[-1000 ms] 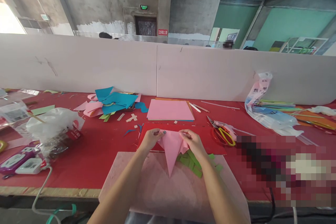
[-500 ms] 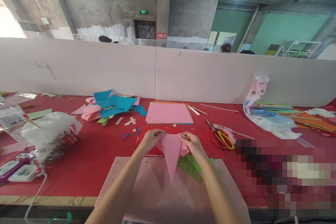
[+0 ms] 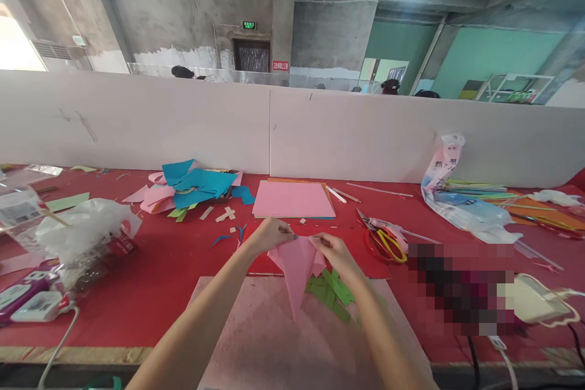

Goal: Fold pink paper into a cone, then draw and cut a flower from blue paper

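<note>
A concrete wall (image 3: 169,6) rises behind a white partition (image 3: 183,125), and over the red bench (image 3: 123,292) I see the left hand (image 3: 273,233) and right hand (image 3: 333,248) pinching pink paper (image 3: 297,271) in their fingers, its tip over a pale board (image 3: 256,353).

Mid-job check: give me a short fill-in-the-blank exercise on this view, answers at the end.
1. The left hand and right hand both hold the folded paper, coloured ____.
2. The small paper strips beside the right hand are ____.
3. The scissors lie nearer the ____ hand.
4. The tabletop is covered in ____.

Answers: pink; green; right; red.
</note>
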